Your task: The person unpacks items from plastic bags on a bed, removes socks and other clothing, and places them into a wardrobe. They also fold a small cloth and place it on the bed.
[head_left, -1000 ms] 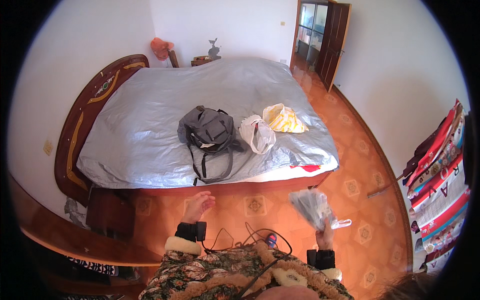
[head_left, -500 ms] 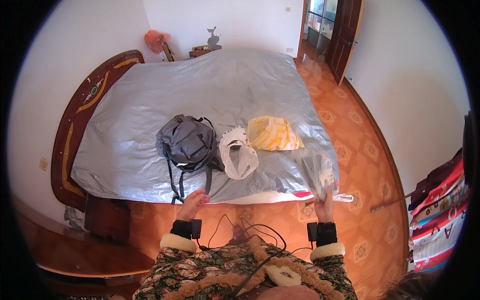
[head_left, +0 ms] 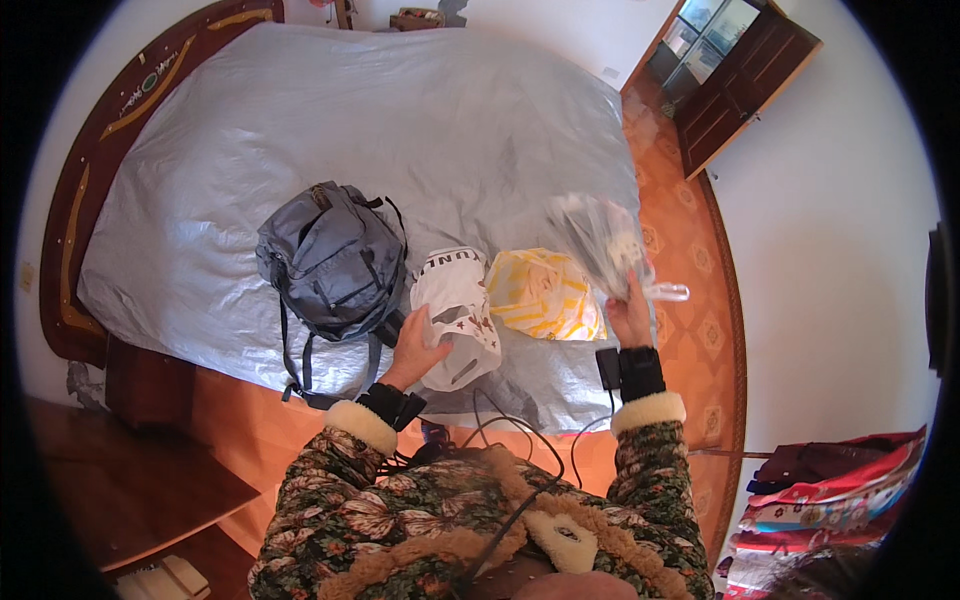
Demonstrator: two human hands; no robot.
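Starting at the left, a dark wooden bed frame [head_left: 75, 200] curves around a big bed with a shiny grey cover [head_left: 300, 110] spread flat over it. On the cover, near the front edge of the bed, sits a grey backpack [head_left: 330, 255] with its straps hanging down over the edge. Just to the right of the backpack is the left hand [head_left: 412, 345]. Its fingers are curled on the edge of a white plastic bag [head_left: 455, 315], pinching it. The white bag lies on the grey cover, touching the backpack on one side and a yellow and white striped bag [head_left: 545, 295] on the other side. The striped bag lies flat on the cover too. Next comes the right hand [head_left: 630, 318], lifted up above the right front corner of the bed. It is closed around the bottom of a see-through plastic bag [head_left: 595, 240] that sticks up from the fist, all crinkly, with small things inside that are too blurry to make out. Both wrists wear black bands, and the sleeves are flowery with fluffy cuffs. Farther right is the orange tiled floor [head_left: 715, 300], and a dark brown cabinet [head_left: 735, 85] stands by the white wall.
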